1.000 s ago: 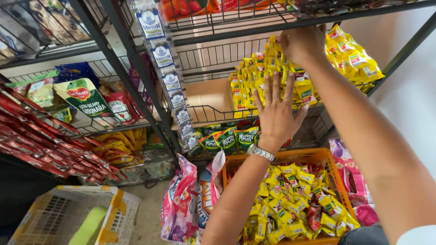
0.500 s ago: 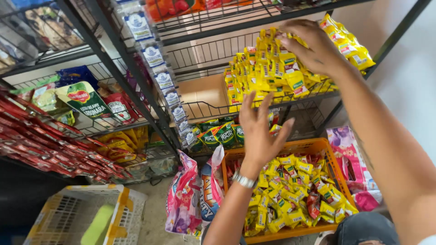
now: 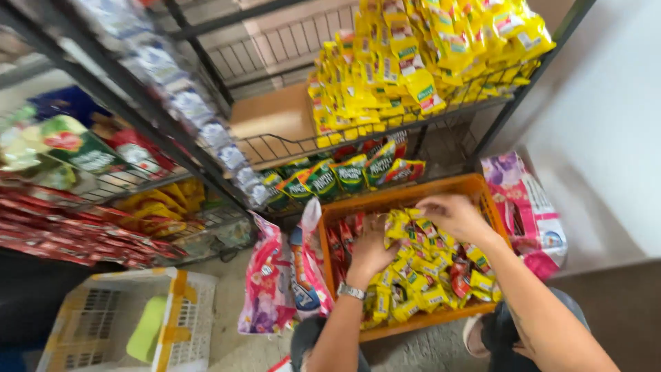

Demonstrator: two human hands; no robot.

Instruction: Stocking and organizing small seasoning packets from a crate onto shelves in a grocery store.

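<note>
A: Change noted. Half a second back both our hands were up at the wire shelf, among the stacked yellow sachets; now both are down in the orange plastic crate [image 3: 475, 187] on the floor.

B: Left hand [image 3: 370, 249], the one with the metal wristwatch [image 3: 350, 291], is buried in the loose pile of small yellow foil sachets [image 3: 420, 275]. Fingers curled down into them; we cannot tell whether it has closed on any.

A: Right hand [image 3: 451, 213] sits at the back of the crate, fingers bent and pinching the top of a bunched strip of the same yellow sachets. So, holding, loosely.

B: We read that as 1 shelf load placed and the next being gathered. The black wire shelf [image 3: 289, 148] above carries a dense yellow stack [image 3: 406, 76] on its right half; the left half shows bare cardboard.

A: Crate looks well filled, with red packets mixed in along the left.

B: Beside it: pink floral bags [image 3: 265, 289] on the left, another pink bag [image 3: 530, 207] on the right, a white slatted basket [image 3: 186, 324] further left.
</note>
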